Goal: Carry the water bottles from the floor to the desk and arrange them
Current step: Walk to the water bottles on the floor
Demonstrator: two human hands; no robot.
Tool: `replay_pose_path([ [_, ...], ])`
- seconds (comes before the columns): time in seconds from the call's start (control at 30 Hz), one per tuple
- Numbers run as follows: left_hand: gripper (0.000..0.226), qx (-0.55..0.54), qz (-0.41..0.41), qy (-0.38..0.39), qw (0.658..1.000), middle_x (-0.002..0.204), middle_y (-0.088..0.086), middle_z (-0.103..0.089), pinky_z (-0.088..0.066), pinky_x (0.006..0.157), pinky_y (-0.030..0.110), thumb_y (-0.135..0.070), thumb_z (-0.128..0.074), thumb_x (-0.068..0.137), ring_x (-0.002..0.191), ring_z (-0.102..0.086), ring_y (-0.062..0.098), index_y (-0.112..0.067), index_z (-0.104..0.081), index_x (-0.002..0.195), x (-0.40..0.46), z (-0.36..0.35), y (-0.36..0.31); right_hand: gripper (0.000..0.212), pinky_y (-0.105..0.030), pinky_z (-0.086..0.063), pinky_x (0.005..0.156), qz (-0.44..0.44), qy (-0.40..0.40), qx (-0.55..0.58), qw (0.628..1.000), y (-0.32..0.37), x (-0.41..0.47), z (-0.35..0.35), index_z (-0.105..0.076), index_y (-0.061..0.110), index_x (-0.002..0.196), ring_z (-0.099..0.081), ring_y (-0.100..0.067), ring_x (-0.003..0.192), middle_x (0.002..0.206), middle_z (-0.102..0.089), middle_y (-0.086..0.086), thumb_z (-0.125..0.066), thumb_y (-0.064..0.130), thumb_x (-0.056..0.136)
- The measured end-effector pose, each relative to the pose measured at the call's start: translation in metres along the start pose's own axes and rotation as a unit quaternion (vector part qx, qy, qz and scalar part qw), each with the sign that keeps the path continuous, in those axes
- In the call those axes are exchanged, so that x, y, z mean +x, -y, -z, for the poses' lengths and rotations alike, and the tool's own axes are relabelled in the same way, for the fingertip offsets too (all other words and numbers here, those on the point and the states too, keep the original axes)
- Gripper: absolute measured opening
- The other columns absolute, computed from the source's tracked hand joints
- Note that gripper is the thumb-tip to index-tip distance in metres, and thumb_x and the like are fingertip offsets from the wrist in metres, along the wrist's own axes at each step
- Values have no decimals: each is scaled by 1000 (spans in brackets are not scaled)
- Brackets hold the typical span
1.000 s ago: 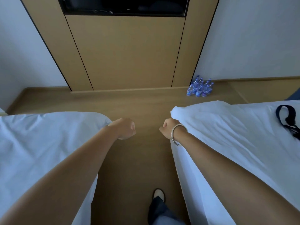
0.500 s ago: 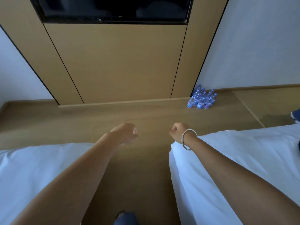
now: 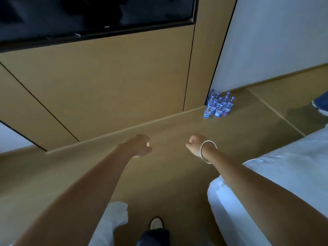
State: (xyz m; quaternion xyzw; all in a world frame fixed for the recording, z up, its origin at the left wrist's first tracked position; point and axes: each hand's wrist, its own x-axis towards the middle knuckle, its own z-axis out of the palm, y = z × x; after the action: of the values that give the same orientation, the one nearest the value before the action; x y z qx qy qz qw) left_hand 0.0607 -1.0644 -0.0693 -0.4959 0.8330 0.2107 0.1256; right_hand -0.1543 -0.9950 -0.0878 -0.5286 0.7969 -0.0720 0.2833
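Observation:
Several small clear water bottles with blue caps (image 3: 218, 105) stand bunched upright on the wooden floor, in the corner where the wood wall panel meets the white wall. Both my arms are stretched forward at mid-frame, well short of the bottles. My left hand (image 3: 141, 145) is curled into a fist and holds nothing. My right hand (image 3: 194, 144), with a silver bangle on its wrist, is also a fist with nothing in it. No desk is in view.
A white bed (image 3: 276, 176) fills the right side, and a corner of another white bed (image 3: 113, 217) shows at lower left. A dark TV screen (image 3: 95, 16) hangs on the wood panel. My shoe (image 3: 156, 223) is on the floor below. Another person's shoe (image 3: 321, 105) shows at far right.
I have walked forward between the two beds; the bottles and wall panel are nearer and the view has tilted. Both hands stay fisted out in front.

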Motion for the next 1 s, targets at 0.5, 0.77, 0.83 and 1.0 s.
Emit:
replay_pose_path([
  [0.5, 26, 26, -47, 50, 997, 124, 6, -58, -45, 96, 33, -25, -50, 91, 113, -55, 24, -13, -62, 111, 138, 54, 39, 17, -27, -38, 62, -79, -2, 15, 997, 7, 116, 28, -50, 12, 69, -47, -26, 68, 69, -52, -5, -45, 20, 83],
  [0.77, 27, 60, -85, 78, 992, 126, 3, -57, -44, 96, 32, -28, -48, 92, 115, -53, 22, -15, -61, 112, 269, 86, -22, 20, -27, -36, 58, -124, 0, 55, 991, -49, 217, 80, -45, 13, 64, -46, -25, 66, 66, -49, -4, -45, 20, 83],
  [0.83, 27, 65, -92, 86, 990, 126, 4, -58, -44, 96, 32, -28, -48, 91, 115, -54, 23, -16, -61, 112, 307, 94, -46, 19, -26, -38, 62, -138, -3, 65, 988, -71, 246, 99, -47, 13, 66, -48, -25, 68, 68, -51, -5, -46, 20, 83],
  [1.0, 30, 79, -108, 110, 985, 127, 5, -56, -44, 95, 30, -29, -47, 93, 115, -53, 22, -14, -60, 115, 392, 114, -109, 20, -25, -37, 64, -176, -18, 100, 979, -127, 309, 150, -45, 16, 64, -49, -24, 71, 72, -52, -4, -48, 21, 83],
])
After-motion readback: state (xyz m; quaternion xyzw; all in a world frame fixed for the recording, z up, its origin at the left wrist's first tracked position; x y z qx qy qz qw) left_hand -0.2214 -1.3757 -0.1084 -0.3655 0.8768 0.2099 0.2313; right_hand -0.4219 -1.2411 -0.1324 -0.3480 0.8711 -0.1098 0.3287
